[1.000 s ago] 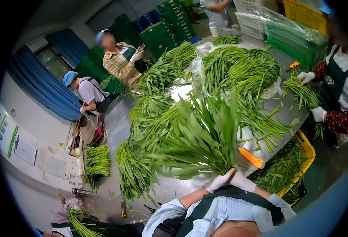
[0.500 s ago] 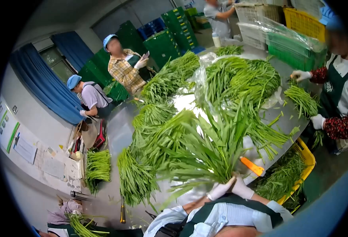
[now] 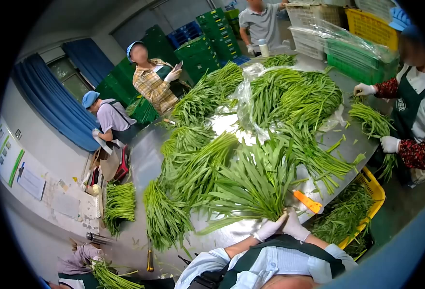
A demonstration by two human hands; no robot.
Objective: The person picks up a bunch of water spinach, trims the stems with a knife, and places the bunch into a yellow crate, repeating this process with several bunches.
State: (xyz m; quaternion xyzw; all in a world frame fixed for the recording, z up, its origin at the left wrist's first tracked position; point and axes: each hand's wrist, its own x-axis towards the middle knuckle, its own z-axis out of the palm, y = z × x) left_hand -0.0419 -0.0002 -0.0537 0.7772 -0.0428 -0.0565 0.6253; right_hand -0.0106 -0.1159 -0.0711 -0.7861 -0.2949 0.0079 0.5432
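Over the metal table point(image 3: 142, 156), left fingers point(image 3: 278, 222) and right fingers point(image 3: 291, 219) clamp a leafy bunch point(image 3: 258, 188).

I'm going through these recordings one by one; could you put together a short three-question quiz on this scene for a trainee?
1. Multiple choice: what do the wearer's left hand and right hand hold at its base?
A) a clipboard
B) a bunch of leafy greens
C) a white bottle
2. True or false: the low yellow crate beside the metal table has greenery in it.
3. Fill in: the orange-handled tool lies nearer to the wearer's ____ hand.

Key: 1. B; 2. true; 3. right.
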